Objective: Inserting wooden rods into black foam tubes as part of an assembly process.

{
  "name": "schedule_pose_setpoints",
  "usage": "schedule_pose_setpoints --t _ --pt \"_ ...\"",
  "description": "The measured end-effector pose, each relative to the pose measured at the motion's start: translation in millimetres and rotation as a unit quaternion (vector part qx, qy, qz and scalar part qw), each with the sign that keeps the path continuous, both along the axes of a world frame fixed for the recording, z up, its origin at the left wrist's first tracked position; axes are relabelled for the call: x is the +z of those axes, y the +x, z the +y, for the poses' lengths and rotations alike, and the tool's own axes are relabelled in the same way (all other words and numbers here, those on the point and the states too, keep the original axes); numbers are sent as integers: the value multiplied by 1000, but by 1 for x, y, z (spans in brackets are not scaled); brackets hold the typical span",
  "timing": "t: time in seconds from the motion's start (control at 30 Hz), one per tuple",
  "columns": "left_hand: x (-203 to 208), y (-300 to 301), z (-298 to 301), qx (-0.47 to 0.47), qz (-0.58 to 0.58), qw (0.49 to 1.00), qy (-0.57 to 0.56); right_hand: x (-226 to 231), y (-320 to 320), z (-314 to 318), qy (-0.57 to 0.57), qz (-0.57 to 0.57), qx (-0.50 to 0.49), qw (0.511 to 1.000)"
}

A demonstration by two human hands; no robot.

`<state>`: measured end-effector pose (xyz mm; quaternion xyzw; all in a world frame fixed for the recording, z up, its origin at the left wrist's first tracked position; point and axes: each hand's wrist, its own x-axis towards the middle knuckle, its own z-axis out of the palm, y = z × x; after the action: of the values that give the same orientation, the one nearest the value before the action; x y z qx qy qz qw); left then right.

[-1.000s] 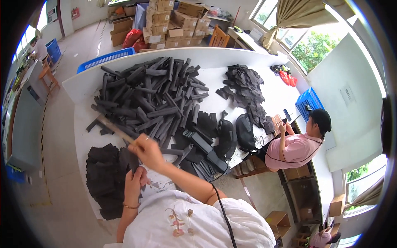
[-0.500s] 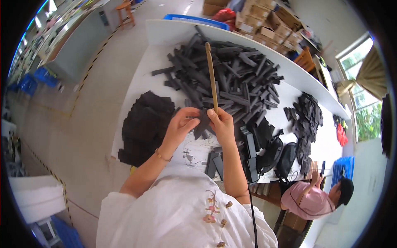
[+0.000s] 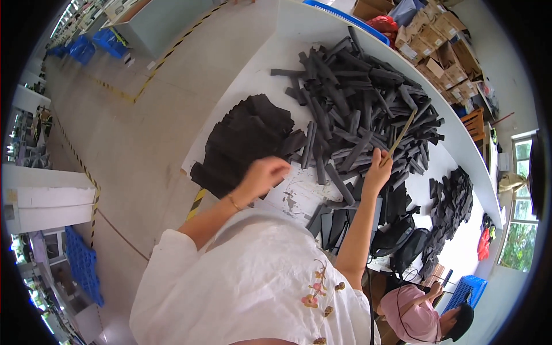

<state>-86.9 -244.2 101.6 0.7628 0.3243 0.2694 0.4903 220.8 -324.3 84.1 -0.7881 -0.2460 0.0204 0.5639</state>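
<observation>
My right hand (image 3: pixel 378 168) is clamped on the near end of the stick (image 3: pixel 402 135), which slants up and rightward over the heap (image 3: pixel 368 98) of black rolls. My left hand (image 3: pixel 263 175) is at the near right side of the stack (image 3: pixel 247 132) of black sheets, fingers curled; I cannot tell whether they grip anything. Stack and heap lie on the white table (image 3: pixel 299 192), stack to the left.

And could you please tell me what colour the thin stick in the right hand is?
The thin stick is yellowish brown, best seen in the head view.
</observation>
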Motion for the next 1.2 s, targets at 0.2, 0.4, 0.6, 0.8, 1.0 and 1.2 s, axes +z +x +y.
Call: schedule_pose_setpoints --t 0.2,0.4,0.6,0.8,1.0,1.2 --pt "-16 -50 102 -73 110 957 259 -32 -77 -29 -72 155 228 959" --pt "-27 -46 125 -149 132 936 291 -3 -122 -57 -145 147 343 916" --pt "-18 -46 127 -116 122 939 299 10 -134 -78 -199 150 372 894" --pt "-17 -47 122 -112 121 933 321 5 -138 -74 -206 112 393 889" --pt "-16 -49 121 -104 114 933 327 -4 -136 -70 -206 93 383 896" --pt "-17 -42 111 -81 98 925 357 0 -142 -62 -207 70 400 890"
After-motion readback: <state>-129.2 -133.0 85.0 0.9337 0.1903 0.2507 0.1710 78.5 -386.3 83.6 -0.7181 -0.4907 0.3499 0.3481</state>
